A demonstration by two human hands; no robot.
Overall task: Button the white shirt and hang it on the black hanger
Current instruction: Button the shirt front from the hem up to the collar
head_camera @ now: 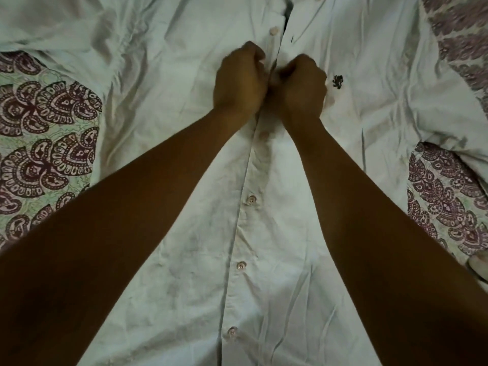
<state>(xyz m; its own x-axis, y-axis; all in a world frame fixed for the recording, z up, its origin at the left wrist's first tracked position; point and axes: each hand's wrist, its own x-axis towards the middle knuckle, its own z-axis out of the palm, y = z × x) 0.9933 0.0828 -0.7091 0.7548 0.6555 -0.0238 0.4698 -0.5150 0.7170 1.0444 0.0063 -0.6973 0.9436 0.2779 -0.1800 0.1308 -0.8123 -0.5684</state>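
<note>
The white shirt (264, 233) lies flat, front up, with its collar end away from me. Its placket runs up the middle, and several buttons below my hands sit through their holes, such as one (251, 199). My left hand (239, 80) and my right hand (299, 84) meet at chest height on the placket, fingers curled, each pinching one edge of the cloth. What lies between the fingertips is hidden. One more button (274, 30) shows above the hands, where the placket gapes. A small dark logo (337, 81) sits right of my right hand. No black hanger is in view.
The shirt rests on a bedspread (45, 122) printed with dark maroon paisley shapes, visible at the left and right edges. The shirt's sleeves spread out toward the upper left and the right.
</note>
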